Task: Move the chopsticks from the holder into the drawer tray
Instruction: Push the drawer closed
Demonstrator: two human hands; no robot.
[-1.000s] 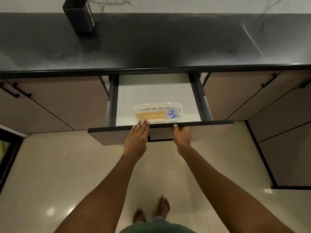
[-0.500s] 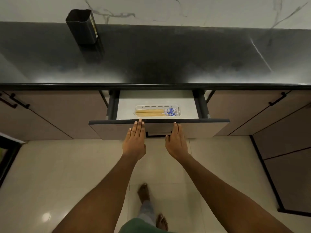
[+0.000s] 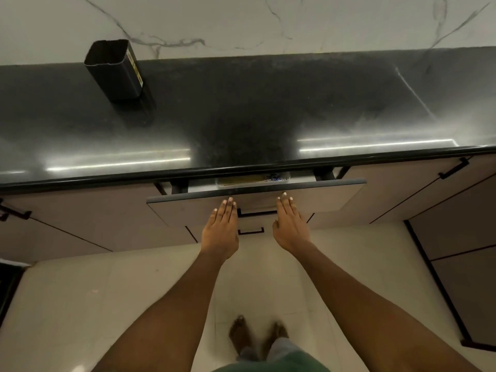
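Observation:
The drawer (image 3: pixel 257 196) under the black counter stands almost closed, with only a narrow slot left at its top. Through that slot a sliver of the white tray (image 3: pixel 285 178) shows, with the wooden chopsticks (image 3: pixel 241 180) lying in it, blue-patterned ends to the right. My left hand (image 3: pixel 221 229) and my right hand (image 3: pixel 290 224) lie flat on the drawer front, fingers together and pointing up, holding nothing. The black chopstick holder (image 3: pixel 115 69) stands on the counter at the back left; no chopsticks show above its rim.
The dark countertop (image 3: pixel 268 116) runs across the view, with a marble wall behind it. Cabinet doors with black handles (image 3: pixel 453 169) flank the drawer, and a second drawer handle (image 3: pixel 251 231) sits below. My bare feet (image 3: pixel 255 336) stand on the pale tiled floor.
The drawer has slid inward from wide open to nearly closed under both palms. The tray and chopsticks have gone almost out of sight. My view has moved closer to the counter.

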